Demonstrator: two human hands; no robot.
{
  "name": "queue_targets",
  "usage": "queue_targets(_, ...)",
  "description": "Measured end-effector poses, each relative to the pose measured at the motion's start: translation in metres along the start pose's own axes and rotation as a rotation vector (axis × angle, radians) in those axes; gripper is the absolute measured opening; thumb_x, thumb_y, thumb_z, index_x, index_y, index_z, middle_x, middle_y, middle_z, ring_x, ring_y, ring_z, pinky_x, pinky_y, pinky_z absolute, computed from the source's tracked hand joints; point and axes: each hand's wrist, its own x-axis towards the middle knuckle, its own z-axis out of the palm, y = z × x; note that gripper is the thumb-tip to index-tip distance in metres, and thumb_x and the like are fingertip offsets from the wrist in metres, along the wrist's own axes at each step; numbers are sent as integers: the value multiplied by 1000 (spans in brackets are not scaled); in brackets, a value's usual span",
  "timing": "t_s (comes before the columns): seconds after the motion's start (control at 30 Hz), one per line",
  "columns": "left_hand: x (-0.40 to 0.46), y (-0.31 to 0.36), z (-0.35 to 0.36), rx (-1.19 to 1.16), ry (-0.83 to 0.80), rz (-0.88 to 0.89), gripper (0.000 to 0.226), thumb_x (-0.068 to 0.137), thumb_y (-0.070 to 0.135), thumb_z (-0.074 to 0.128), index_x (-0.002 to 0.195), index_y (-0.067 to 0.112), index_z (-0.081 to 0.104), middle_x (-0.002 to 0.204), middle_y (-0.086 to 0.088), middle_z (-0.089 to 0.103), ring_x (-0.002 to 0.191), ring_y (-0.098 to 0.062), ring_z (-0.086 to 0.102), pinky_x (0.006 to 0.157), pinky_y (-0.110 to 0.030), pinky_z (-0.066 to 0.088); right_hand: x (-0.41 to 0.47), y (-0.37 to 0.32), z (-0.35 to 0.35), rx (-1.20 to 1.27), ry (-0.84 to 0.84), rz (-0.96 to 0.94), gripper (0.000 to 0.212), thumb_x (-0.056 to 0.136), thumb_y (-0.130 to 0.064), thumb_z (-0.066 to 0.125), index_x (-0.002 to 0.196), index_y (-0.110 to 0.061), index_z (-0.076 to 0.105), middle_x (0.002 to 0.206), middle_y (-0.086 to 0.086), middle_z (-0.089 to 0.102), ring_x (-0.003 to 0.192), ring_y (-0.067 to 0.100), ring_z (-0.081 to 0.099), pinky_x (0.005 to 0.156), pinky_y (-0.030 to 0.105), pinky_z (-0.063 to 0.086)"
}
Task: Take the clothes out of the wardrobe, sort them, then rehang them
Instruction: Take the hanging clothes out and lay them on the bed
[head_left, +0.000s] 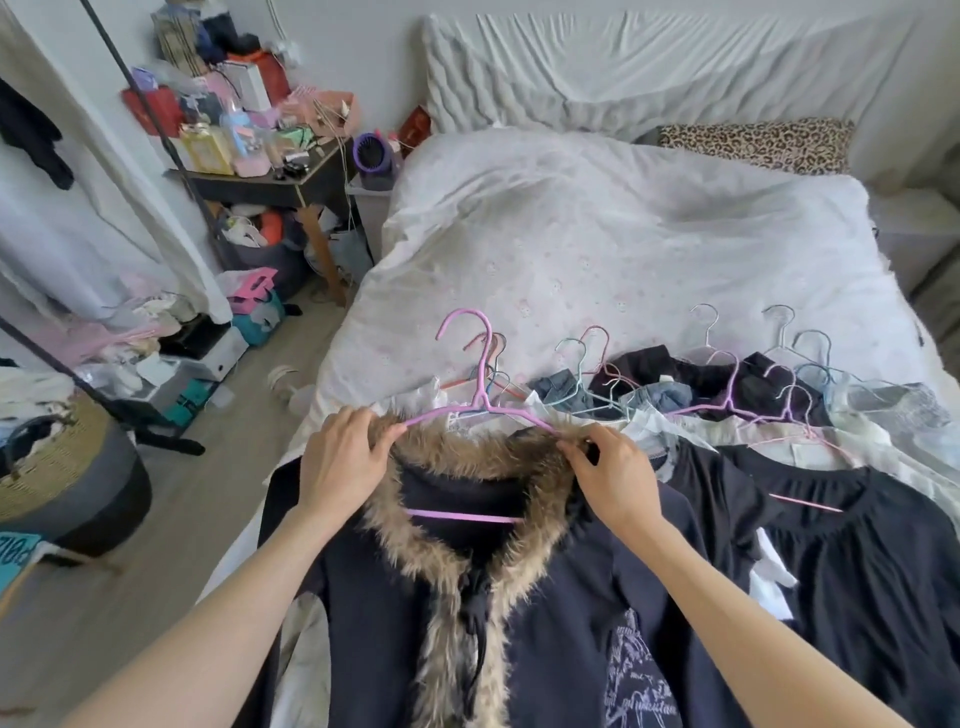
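Now, left hand: pinches fur collar at hanger's left shoulder.
Right hand: grips collar's right end.
Dark jacket: near bed edge, on purple hanger.
Other hung clothes: right.

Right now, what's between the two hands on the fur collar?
In the head view, the purple plastic hanger spans between the left hand and right hand, over the brown fur collar.

We have one view only, from the head, looking forward and down. It sits close over the bed, with the floor to our left
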Motion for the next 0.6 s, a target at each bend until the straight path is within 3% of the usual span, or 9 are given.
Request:
queue_targets(0.27,92,-21,111,27,-131,102,49,91,49,45,93,3,62,90,-12,64,85,-32,60,72,-40,48,70,49,79,-101,-31,224,23,92,-33,54,106,-18,63,94,2,62,93,27,56,84,47,42)
queue_targets(0.43,104,-27,176,75,-260,67,45,92,47,45,95,5,62,91,-11,64,86,-31,59,70,-39,43,83,78,116,-230,-107,341,29,92,-35,53,106,-11,62,99,6,60,99,29,51,88,43,35)
queue_targets(0.53,94,-24,194,38,-227,59,28,92,32,54,96,6,61,91,-14,63,83,-33,59,69,-41,43,73,80,130,-289,-11,302,32,89,-33,55,103,-5,63,103,13,61,98,35,55,87,47,41)
queue_targets(0.6,80,-19,197,-39,-167,52,24,91,25,54,108,9,58,101,-13,62,94,-33,59,76,-47,45,57,77,134,-314,93,209,37,89,-33,46,107,-6,61,111,14,60,103,34,55,90,49,44)
